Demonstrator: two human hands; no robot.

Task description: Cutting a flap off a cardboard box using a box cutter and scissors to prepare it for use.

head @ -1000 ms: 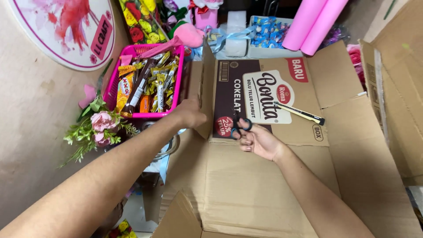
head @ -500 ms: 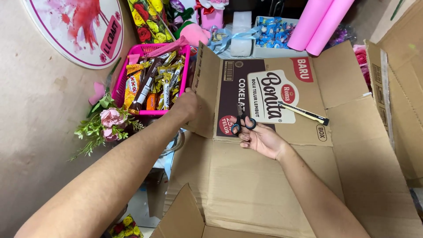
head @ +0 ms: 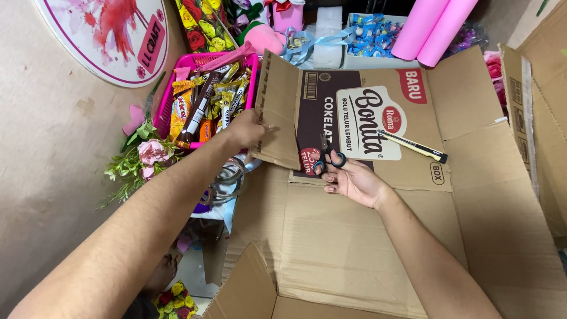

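Cardboard flap (head: 282, 112): raised more upright than before, gripped at its edge by left hand (head: 248, 129). Black-handled scissors (head: 328, 155): held closed-fingered in right hand (head: 353, 180), blades in the cut. Yellow utility knife (head: 413, 146) beyond; pink basket (head: 204, 62) farther left.

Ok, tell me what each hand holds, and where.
The right hand holds scissors by the handle loops; the left hand grips the cardboard flap at its edge.

Soft, even indoor light, faint shadows, sharp focus, no glare.
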